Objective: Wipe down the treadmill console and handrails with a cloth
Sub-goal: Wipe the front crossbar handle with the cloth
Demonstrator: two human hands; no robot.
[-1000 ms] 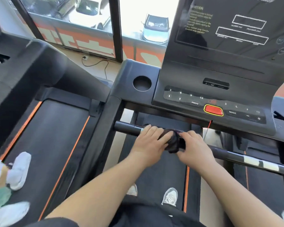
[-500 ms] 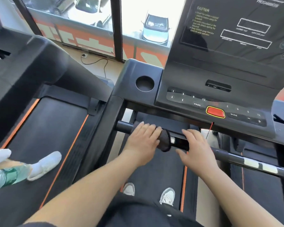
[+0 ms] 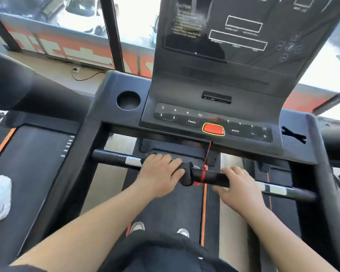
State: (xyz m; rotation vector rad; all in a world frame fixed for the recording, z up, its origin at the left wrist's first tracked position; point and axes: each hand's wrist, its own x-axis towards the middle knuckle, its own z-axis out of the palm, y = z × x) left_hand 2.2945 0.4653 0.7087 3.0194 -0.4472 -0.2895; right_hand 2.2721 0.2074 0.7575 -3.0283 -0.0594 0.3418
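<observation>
Two hands, one cloth, one handrail. We see left hand (image 3: pixel 159 173) fingers curled over cloth (image 3: pixel 185 175) mid-handrail (image 3: pixel 112 159); right hand (image 3: pixel 238 185) wraps handrail, now slid right past red cord (image 3: pixel 208 152).

Black console (image 3: pixel 214 91) with white lettering — red stop button (image 3: pixel 213 129) rimmed yellow; black handrail (image 3: pixel 110 158) with silver bands; orange-edged black belt (image 3: pixel 181 209).

so the dark cloth (image 3: pixel 185 174) is bunched around the black handrail (image 3: pixel 110 158), that silver-patched crossbar running just under the console (image 3: pixel 175 89), below-left of its red button (image 3: pixel 213 129)
</observation>
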